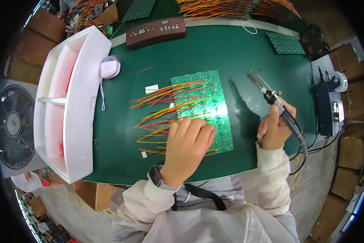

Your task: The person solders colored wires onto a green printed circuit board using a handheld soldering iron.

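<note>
A green circuit board panel point(220, 101) lies on the green work table, shiny with many solder spots. Red, yellow and black wires point(153, 97) run in rows from it toward the left. My left hand point(188, 146) rests over the board's lower left part, fingers bent down and together; whatever is under the fingertips is hidden. To the right of the board, my right hand point(275, 125) grips a soldering iron point(293, 126) with a thin metal feed tube beside its tip. The iron's tip points up and left, apart from the board.
At left stands a white foam box point(80, 109) with compartments holding red wires, next to a lilac earphone case point(110, 67). A brown pencil case point(156, 33) sits at the back. Another board point(285, 43), a small black fan point(314, 42) and a blue solder feeder point(325, 107) are at right.
</note>
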The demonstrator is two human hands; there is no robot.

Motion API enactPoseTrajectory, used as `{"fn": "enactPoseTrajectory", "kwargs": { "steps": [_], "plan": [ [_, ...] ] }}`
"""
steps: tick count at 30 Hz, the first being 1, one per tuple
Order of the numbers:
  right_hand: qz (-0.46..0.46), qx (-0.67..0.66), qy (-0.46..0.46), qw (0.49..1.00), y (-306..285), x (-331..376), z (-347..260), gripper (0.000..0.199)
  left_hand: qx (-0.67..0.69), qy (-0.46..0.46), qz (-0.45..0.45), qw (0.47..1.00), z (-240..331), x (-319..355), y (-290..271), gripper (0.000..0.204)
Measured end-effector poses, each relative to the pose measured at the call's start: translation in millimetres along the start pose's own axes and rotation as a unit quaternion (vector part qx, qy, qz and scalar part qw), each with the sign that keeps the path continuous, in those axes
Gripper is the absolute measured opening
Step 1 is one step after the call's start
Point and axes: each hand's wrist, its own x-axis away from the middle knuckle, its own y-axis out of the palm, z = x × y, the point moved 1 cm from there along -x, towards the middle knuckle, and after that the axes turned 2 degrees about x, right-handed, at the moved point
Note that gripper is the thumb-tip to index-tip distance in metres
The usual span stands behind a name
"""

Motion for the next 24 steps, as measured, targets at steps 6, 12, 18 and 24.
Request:
{"fn": "enactPoseTrajectory", "kwargs": {
  "steps": [6, 12, 18, 24],
  "plan": [
    [-0.003, -0.03, -0.001, 1.0, 7.8, 24.0, -0.4, 0.026, -0.002, -0.015, -0.008, 1.0, 3.0, 8.9, -8.6, 0.018],
    [-0.012, -0.002, -0.004, 1.0, 12.1, 36.2, -4.5, 0.025, 0.006, -0.014, -0.019, 1.0, 1.8, 13.9, -18.4, 0.022],
    [0.03, 0.063, -0.031, 0.997, 9.2, 32.8, -17.8, 0.024, 0.02, -0.091, -0.025, 0.995, 10.9, 28.0, -72.0, 0.037],
    [0.038, 0.132, -0.065, 0.988, 15.5, 29.1, -23.4, 0.023, -0.056, 0.014, -0.068, 0.996, 28.3, 30.2, -62.6, 0.032]
  ]
}}
